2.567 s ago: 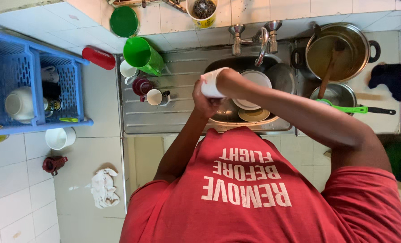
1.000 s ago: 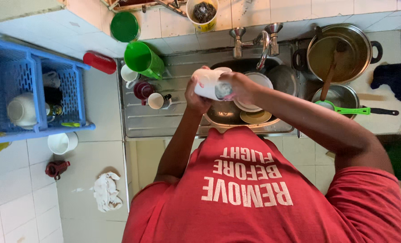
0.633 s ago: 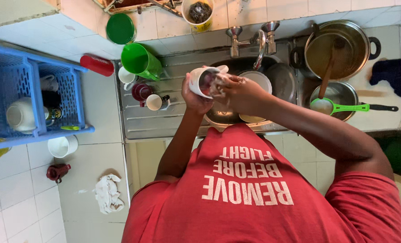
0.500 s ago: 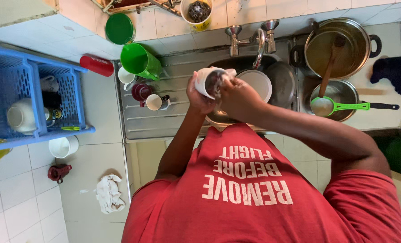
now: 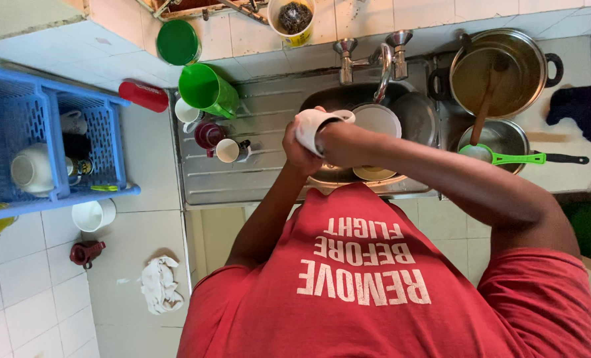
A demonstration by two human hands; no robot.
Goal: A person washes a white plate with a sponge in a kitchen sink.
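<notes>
**Inspector:** Where is the white ceramic mug (image 5: 312, 126)?

**Operator:** I see it held over the steel sink (image 5: 348, 99), below the tap (image 5: 385, 59). The left hand (image 5: 298, 149) clasps its body. The right hand (image 5: 332, 136) is pushed inside, fingers hidden; I cannot tell their state. Advice: hold firmly, scrub the base, stay above the basin.

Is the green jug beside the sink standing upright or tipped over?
Tipped over: the green jug lies on its side on the steel drainboard, open mouth facing the camera.
</notes>
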